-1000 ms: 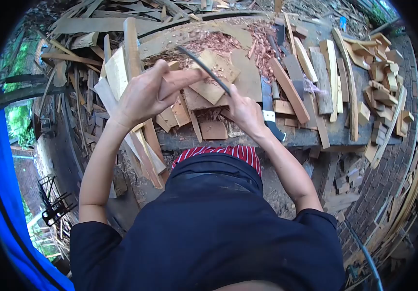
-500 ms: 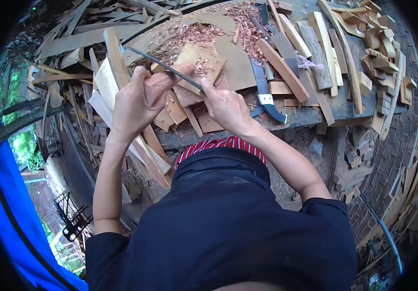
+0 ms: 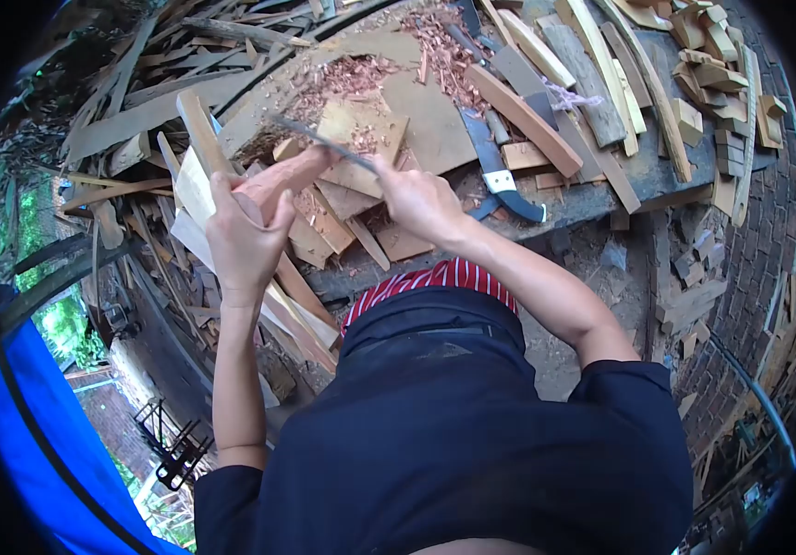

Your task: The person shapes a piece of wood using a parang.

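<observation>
My left hand [image 3: 248,245] is wrapped around a reddish, rounded piece of carved wood [image 3: 292,176], which slants up to the right over the bench. The fist of my right hand [image 3: 421,205] grips the near end of a long, narrow dark blade [image 3: 333,146]; its handle is hidden in the fingers. The blade lies across the far end of the carved wood. Beneath them are a flat yellowish board [image 3: 387,129] and reddish shavings [image 3: 347,79]. To the right of my right hand lies a large knife [image 3: 489,157] with a black and white handle.
Offcuts and a reddish wooden bar [image 3: 523,120] lie on the right of the workbench [image 3: 583,211]. Small wooden blocks [image 3: 726,74] are heaped farther right. Long scrap strips [image 3: 153,102] pile up at the left, and a blue tarp [image 3: 42,444] hangs lower left.
My left hand has turned and moved slightly lower, so more of the carved wood shows. The blade has shifted with my right hand and now crosses nearer the wood's far tip.
</observation>
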`<state>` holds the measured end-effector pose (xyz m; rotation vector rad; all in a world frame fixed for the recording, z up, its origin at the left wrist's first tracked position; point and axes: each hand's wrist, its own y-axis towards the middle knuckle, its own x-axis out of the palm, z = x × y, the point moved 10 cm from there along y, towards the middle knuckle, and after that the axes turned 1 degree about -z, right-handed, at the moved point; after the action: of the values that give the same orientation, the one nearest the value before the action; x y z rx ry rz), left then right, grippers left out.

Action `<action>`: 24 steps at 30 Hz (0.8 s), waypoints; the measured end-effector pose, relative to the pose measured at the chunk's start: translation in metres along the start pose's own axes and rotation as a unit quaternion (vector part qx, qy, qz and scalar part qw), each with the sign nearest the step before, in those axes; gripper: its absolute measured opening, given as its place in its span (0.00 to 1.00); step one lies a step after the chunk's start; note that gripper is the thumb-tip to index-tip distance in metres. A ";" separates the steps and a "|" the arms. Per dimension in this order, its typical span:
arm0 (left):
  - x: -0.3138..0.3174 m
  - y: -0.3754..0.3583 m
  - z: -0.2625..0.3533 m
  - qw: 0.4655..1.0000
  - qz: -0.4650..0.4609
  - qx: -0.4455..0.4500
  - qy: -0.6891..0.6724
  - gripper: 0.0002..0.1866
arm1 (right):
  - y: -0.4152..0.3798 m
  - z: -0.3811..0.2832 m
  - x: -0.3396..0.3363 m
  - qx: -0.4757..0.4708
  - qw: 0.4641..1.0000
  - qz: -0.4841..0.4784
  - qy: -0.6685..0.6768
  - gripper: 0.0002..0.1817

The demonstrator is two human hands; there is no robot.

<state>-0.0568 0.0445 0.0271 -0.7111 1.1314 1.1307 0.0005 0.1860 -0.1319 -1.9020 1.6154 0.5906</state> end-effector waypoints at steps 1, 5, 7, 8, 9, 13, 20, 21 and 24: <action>0.001 0.000 -0.004 1.000 0.003 -0.024 0.002 0.23 | -0.009 -0.014 -0.006 -0.001 1.000 -0.031 -0.002 0.16; 0.004 -0.005 -0.024 0.997 0.027 -0.068 -0.039 0.23 | 0.002 0.006 0.011 0.009 1.000 0.002 0.012 0.17; 0.003 -0.002 -0.018 0.994 0.015 -0.095 -0.058 0.23 | 0.016 0.020 0.012 0.029 0.999 0.006 0.019 0.18; 0.000 0.003 -0.012 0.996 0.031 -0.073 -0.051 0.22 | 0.017 0.021 0.013 0.016 1.000 0.008 0.023 0.18; 0.000 0.001 -0.009 0.996 0.038 -0.060 -0.045 0.22 | 0.009 0.012 0.011 0.008 1.000 -0.002 0.029 0.18; 0.005 -0.007 -0.030 0.989 0.046 -0.114 -0.084 0.21 | -0.010 -0.019 -0.003 -0.022 0.999 -0.021 0.034 0.16; 0.006 -0.006 -0.031 0.985 0.045 -0.134 -0.101 0.21 | -0.004 -0.024 -0.006 -0.015 0.998 -0.057 0.023 0.16; 0.008 -0.010 -0.034 0.985 0.038 -0.139 -0.100 0.21 | -0.006 -0.020 0.002 -0.011 0.998 -0.064 0.027 0.16; 0.007 -0.012 -0.034 0.983 0.049 -0.138 -0.107 0.21 | 0.017 0.012 0.012 0.012 0.999 -0.012 0.049 0.20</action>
<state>-0.0561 0.0132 0.0086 -0.7318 0.8428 1.4311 -0.0142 0.1833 -0.1517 -1.9584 1.6495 0.4728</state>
